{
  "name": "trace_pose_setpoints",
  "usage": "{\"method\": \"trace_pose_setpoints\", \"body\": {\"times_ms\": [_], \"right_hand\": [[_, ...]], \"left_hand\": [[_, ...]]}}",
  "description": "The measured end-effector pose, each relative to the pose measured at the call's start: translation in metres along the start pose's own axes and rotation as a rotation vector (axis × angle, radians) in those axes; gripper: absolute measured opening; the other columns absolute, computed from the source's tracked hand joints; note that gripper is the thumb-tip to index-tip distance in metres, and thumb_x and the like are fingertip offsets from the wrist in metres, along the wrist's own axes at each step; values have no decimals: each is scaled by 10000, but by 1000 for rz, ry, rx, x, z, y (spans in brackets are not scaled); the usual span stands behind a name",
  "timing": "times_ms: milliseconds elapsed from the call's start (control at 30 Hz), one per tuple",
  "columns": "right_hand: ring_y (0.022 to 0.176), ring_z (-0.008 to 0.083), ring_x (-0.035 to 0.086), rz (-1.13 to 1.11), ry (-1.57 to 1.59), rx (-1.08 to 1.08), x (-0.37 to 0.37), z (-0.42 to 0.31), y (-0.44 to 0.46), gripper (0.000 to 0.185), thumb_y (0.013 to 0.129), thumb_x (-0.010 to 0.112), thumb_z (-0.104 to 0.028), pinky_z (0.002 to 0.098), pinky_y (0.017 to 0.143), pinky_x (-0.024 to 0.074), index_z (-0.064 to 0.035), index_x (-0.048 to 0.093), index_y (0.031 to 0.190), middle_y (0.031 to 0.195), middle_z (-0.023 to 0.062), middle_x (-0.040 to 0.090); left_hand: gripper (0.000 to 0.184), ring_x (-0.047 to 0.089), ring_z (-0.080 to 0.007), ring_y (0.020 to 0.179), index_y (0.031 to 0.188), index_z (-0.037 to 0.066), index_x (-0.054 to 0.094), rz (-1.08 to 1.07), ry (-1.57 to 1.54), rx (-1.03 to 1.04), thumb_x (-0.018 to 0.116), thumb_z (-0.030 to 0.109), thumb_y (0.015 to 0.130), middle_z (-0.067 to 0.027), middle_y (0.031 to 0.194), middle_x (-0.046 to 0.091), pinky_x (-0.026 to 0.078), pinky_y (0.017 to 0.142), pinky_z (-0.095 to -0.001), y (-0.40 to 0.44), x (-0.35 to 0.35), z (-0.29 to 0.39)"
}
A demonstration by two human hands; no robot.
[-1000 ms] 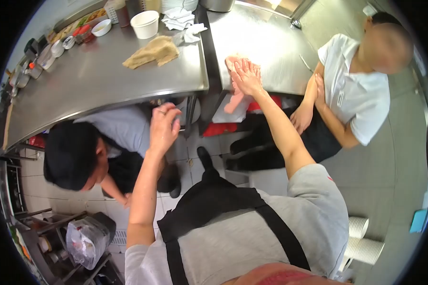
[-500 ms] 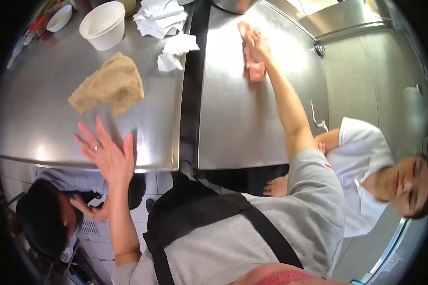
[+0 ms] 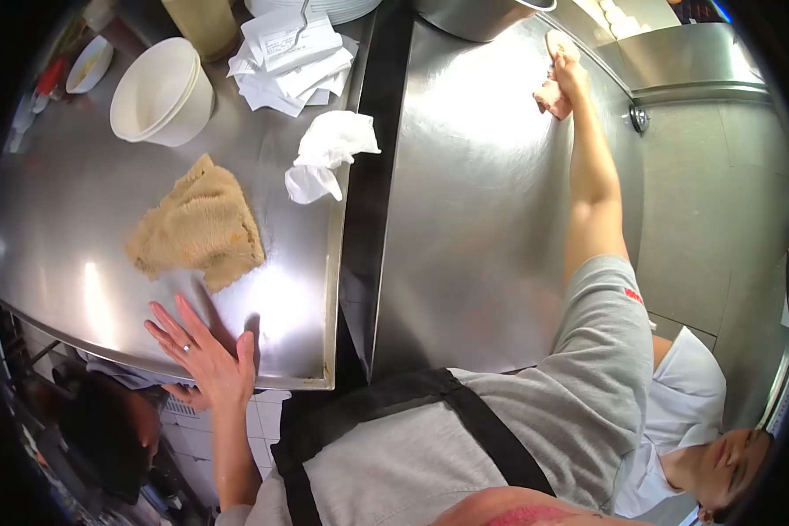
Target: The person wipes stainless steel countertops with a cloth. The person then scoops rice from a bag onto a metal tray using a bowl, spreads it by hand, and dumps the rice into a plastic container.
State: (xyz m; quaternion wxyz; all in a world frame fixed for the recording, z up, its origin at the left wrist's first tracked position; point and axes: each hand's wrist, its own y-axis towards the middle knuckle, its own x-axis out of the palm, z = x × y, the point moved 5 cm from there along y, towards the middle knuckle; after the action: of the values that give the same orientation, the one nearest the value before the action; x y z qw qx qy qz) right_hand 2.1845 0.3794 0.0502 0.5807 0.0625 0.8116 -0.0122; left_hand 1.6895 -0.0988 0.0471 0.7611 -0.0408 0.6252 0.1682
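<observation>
A pink cloth (image 3: pixel 552 95) is gripped in my right hand (image 3: pixel 569 74) at the far right part of the right steel counter (image 3: pixel 473 254). My right arm is stretched out over that counter. My left hand (image 3: pixel 210 355), a ring on one finger, has its fingers spread over the front edge of the left steel counter (image 3: pixel 61 228) and holds nothing. Just beyond it lies a crumpled tan cloth (image 3: pixel 203 223). Crumpled white paper (image 3: pixel 329 153) rests near the left counter's right edge.
White stacked tubs (image 3: pixel 162 92), paper slips (image 3: pixel 294 57) and a small bowl (image 3: pixel 89 66) stand at the back left. A metal pot (image 3: pixel 478 17) is at the back. One person (image 3: pixel 105 430) is low at left, another (image 3: pixel 684 438) at lower right. A dark gap separates the counters.
My right hand has moved the pink cloth from the counter's front to its far right. My left hand has come down to the left counter's edge with fingers spread. The view has shifted forward.
</observation>
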Motion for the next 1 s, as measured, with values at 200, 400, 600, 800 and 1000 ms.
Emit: {"method": "trace_pose_setpoints", "body": {"times_ms": [200,400,600,800,1000], "right_hand": [[960,327,536,343,-176,-632,5,-6,-5,310,852,422,-264,364,808,427,-69,546,1058,1047,188,552],[803,158,605,372,202,84,-41,120,-54,278,796,483,-218,299,728,451,-170,627,1029,945,41,641],[958,362,541,86,-294,263,-35,310,94,433,833,354,-345,413,833,413,-25,531,1067,1009,243,561],[1005,326,516,204,35,-237,-2,32,35,335,825,429,-293,373,845,401,-63,584,1012,1026,167,575],[949,352,535,182,-196,-374,-5,-12,9,285,748,492,-91,385,811,426,-89,589,1016,985,212,568]], "left_hand": [[833,3,-456,1271,1354,20,129,-50,41,-4,371,578,786,-234,1404,32,64,999,-550,0,4,-3],[812,21,-424,1283,1356,21,126,-17,0,30,336,582,808,-228,1405,40,62,1014,-522,5,1,4],[812,113,-456,1258,1323,-13,203,55,-69,71,360,589,801,-256,1361,180,126,989,-554,5,0,6],[794,121,-456,1254,1319,-15,211,35,-55,91,378,562,800,-255,1358,188,134,987,-552,4,-3,11],[824,63,-450,1268,1330,5,202,10,-36,47,408,575,772,-248,1381,122,87,998,-547,0,-3,6]]}}
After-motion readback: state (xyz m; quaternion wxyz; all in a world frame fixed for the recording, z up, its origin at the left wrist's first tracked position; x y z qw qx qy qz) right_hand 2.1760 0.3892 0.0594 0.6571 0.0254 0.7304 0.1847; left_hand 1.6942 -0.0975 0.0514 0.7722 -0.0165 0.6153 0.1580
